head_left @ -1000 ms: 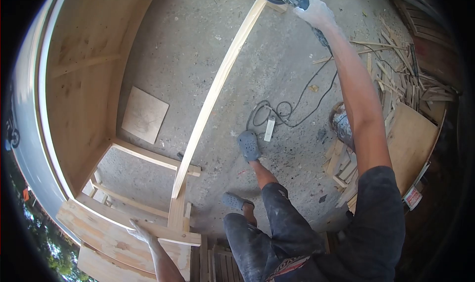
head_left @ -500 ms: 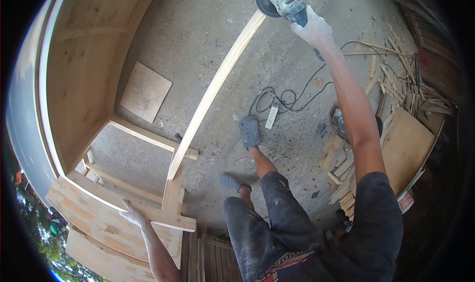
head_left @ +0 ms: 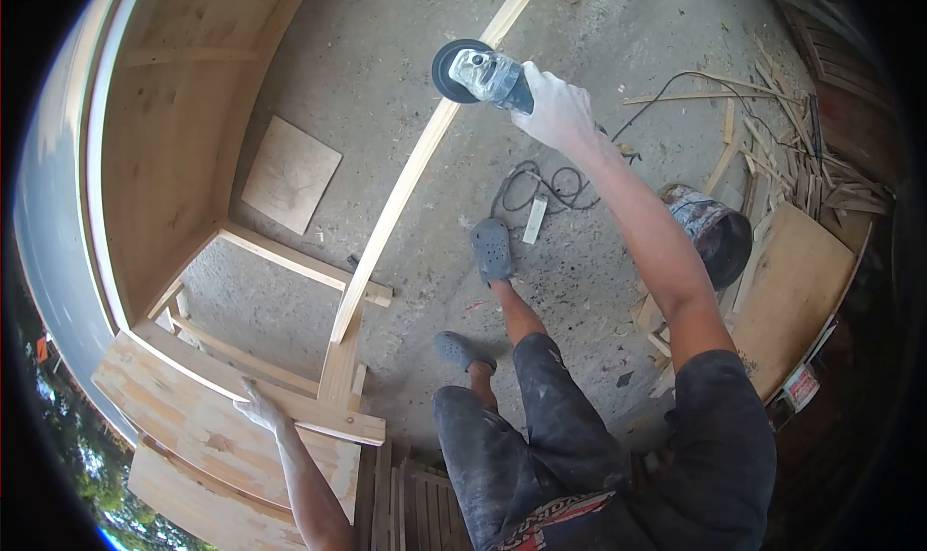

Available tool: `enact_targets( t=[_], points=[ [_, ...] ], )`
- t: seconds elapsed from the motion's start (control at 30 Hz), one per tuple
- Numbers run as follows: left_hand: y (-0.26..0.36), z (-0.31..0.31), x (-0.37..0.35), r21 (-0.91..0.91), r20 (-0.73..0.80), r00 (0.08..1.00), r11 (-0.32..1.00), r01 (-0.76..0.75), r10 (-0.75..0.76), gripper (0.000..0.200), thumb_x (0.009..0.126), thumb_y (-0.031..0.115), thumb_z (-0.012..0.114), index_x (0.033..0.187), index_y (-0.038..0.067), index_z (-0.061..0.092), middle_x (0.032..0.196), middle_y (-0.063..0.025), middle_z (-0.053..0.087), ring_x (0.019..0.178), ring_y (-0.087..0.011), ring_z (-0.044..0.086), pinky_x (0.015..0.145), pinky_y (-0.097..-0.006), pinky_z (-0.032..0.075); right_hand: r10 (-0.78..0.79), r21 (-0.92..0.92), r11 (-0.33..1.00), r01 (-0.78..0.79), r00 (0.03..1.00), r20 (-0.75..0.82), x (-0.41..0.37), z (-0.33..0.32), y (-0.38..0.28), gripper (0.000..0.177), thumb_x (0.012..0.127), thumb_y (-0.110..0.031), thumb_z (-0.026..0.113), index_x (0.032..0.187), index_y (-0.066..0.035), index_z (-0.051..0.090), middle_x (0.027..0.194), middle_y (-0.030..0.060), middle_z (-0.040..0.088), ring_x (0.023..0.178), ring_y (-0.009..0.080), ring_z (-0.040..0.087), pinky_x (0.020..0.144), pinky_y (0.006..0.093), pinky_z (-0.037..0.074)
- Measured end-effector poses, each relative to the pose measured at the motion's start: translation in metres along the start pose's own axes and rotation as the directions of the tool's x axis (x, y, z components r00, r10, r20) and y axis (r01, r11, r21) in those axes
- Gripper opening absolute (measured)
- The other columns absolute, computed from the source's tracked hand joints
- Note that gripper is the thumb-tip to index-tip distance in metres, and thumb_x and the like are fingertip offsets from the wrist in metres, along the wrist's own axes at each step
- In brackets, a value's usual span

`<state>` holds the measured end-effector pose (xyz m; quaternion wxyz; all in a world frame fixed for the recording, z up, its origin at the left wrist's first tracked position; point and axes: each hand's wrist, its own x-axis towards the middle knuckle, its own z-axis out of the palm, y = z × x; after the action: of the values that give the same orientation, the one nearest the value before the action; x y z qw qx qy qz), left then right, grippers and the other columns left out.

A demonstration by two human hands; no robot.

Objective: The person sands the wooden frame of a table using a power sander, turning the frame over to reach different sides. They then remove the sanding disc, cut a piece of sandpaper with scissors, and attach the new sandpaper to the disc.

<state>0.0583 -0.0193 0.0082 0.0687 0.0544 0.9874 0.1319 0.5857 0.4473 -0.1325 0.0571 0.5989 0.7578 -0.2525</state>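
Right hand (head_left: 555,116) is closed around the body of the angle grinder (head_left: 488,73), with the arm stretched out forward. The disc (head_left: 450,70) is seen at the tool's left end, right at the edge of the long wooden strip (head_left: 401,194), along its far half; actual contact cannot be told from this view. The strip is run diagonally from an upright post (head_left: 340,372) at lower centre up to the top of the view, raised above the concrete floor (head_left: 386,78). Left hand (head_left: 256,408) is laid flat with fingers spread on the crosspiece (head_left: 333,420) at the near end of the frame; nothing is gripped by it. A black cord (head_left: 546,189) is seen in a loose coil on the floor just right of the strip, near the forward foot in a grey clog (head_left: 492,250). A curved wooden panel (head_left: 154,165) is stood along the left, and a plywood square (head_left: 290,174) is laid flat between it and the strip. A metal bucket (head_left: 719,237) is placed under the right forearm, with a scrap wood pile (head_left: 787,136) beyond it and a flat board (head_left: 797,290) beside it.
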Motion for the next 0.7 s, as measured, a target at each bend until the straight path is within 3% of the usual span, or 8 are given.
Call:
enact_targets(
  t=[0.17, 0.33, 0.5, 0.57, 0.7],
  points=[
    [0.008, 0.001, -0.004, 0.062, -0.047, 0.998, 0.997, 0.038, -0.035, 0.072, 0.101, 0.056, 0.059, 0.132, -0.008, 0.048, 0.115, -0.0308, 0.064, 0.1, -0.0397, 0.069, 0.084, -0.0488, 0.06, 0.085, -0.011, 0.996, -0.087, 0.983, -0.163, 0.069, -0.04, 0.069, 0.055, 0.08, -0.038, 0.077, 0.122, -0.009, 0.058, 0.11, 0.0225, 0.074, 0.101, 0.0459, 0.071, 0.087, 0.0549, 0.056],
    [0.007, 0.002, -0.003, 0.081, -0.069, 0.995, 0.994, 0.077, -0.072, 0.073, 0.1, 0.06, 0.057, 0.129, -0.008, 0.05, 0.112, -0.0306, 0.066, 0.099, -0.0398, 0.07, 0.083, -0.0493, 0.06, 0.168, -0.023, 0.984, -0.178, 0.959, -0.228, 0.11, -0.055, 0.103, 0.06, 0.079, -0.044, 0.077, 0.125, -0.01, 0.058, 0.114, 0.0239, 0.074, 0.111, 0.0444, 0.069, 0.095, 0.0545, 0.053],
    [0.018, 0.002, -0.01, 0.101, -0.077, 0.993, 0.99, 0.099, -0.092, 0.074, 0.1, 0.062, 0.056, 0.131, -0.006, 0.05, 0.116, -0.0295, 0.066, 0.101, -0.0397, 0.07, 0.086, -0.0496, 0.059, 0.22, 0.019, 0.975, -0.22, 0.964, -0.15, 0.069, -0.029, 0.054, 0.064, 0.082, -0.048, 0.073, 0.131, -0.011, 0.056, 0.121, 0.0242, 0.071, 0.116, 0.0439, 0.066, 0.099, 0.054, 0.05],
    [0.019, 0.001, -0.01, 0.118, -0.086, 0.99, 0.986, 0.119, -0.11, 0.074, 0.101, 0.062, 0.055, 0.131, -0.005, 0.05, 0.117, -0.0292, 0.066, 0.102, -0.0396, 0.069, 0.087, -0.0495, 0.059, 0.215, 0.043, 0.976, -0.211, 0.971, -0.105, 0.033, -0.014, 0.025, 0.057, 0.081, -0.041, 0.076, 0.122, -0.007, 0.057, 0.112, 0.0249, 0.073, 0.108, 0.0454, 0.07, 0.092, 0.0549, 0.053],
    [0.017, -0.001, -0.01, 0.077, -0.069, 0.995, 0.994, 0.083, -0.078, 0.073, 0.101, 0.063, 0.053, 0.131, -0.004, 0.051, 0.117, -0.0276, 0.066, 0.102, -0.0387, 0.069, 0.088, -0.0484, 0.058, 0.104, 0.012, 0.995, -0.104, 0.992, -0.065, -0.034, 0.027, -0.03, 0.054, 0.083, -0.037, 0.077, 0.12, -0.005, 0.056, 0.107, 0.0243, 0.074, 0.103, 0.0453, 0.071, 0.088, 0.0552, 0.055]
  ],
)
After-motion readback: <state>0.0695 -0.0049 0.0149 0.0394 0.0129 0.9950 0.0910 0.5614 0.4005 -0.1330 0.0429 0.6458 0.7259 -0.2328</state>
